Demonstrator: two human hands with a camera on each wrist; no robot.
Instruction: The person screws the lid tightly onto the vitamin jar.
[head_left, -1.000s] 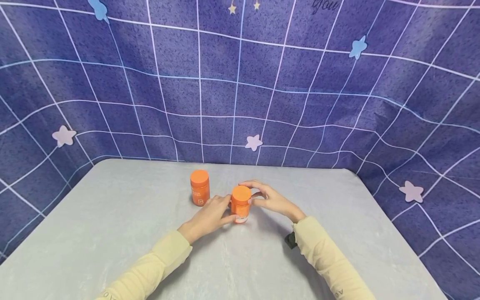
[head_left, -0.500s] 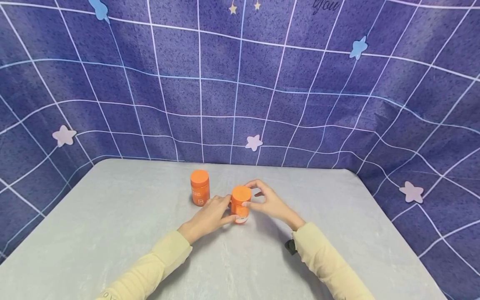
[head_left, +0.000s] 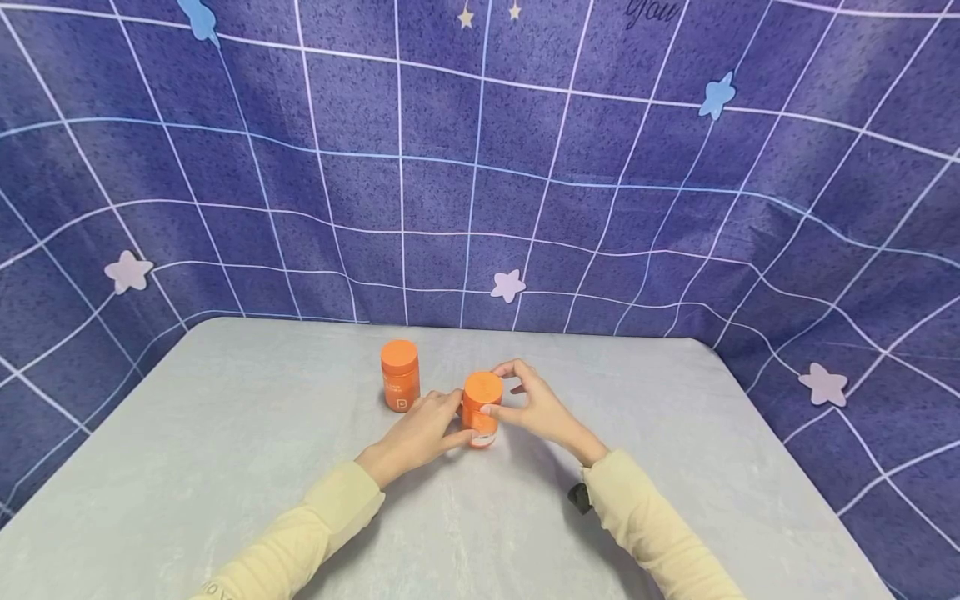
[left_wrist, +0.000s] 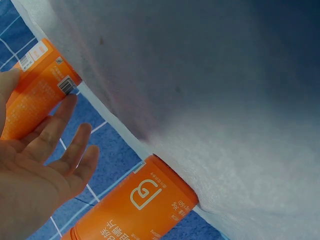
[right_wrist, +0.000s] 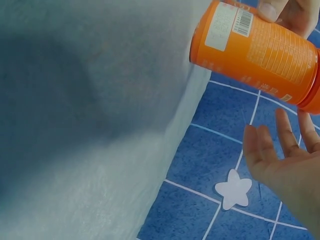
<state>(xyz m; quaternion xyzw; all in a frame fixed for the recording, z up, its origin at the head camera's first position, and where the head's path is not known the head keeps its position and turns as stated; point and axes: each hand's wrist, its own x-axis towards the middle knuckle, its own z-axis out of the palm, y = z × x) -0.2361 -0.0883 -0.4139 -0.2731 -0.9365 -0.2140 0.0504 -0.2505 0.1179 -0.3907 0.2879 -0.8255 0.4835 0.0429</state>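
Note:
An orange pill bottle (head_left: 480,419) with an orange lid (head_left: 483,387) stands upright on the grey table, between both hands. My left hand (head_left: 418,435) grips its lower body, thumb at the front and fingers on the far left side. At the lid is my right hand (head_left: 549,410), pinching it with the thumb in front and curled fingers behind. In the right wrist view, the bottle (right_wrist: 255,50) shows a white barcode label, and the other right fingers (right_wrist: 285,135) hang apart from its body. A second orange bottle (head_left: 401,379), lid on, stands behind the left hand, untouched.
The grey-covered table (head_left: 247,417) reaches back to a dark blue curtain (head_left: 450,192) with a white grid and stars. A small dark object (head_left: 581,497) sits at the right cuff.
My right thumb has moved from the lid's right side round to its front, and the right forearm has shifted slightly. The left hand and second bottle have stayed in place.

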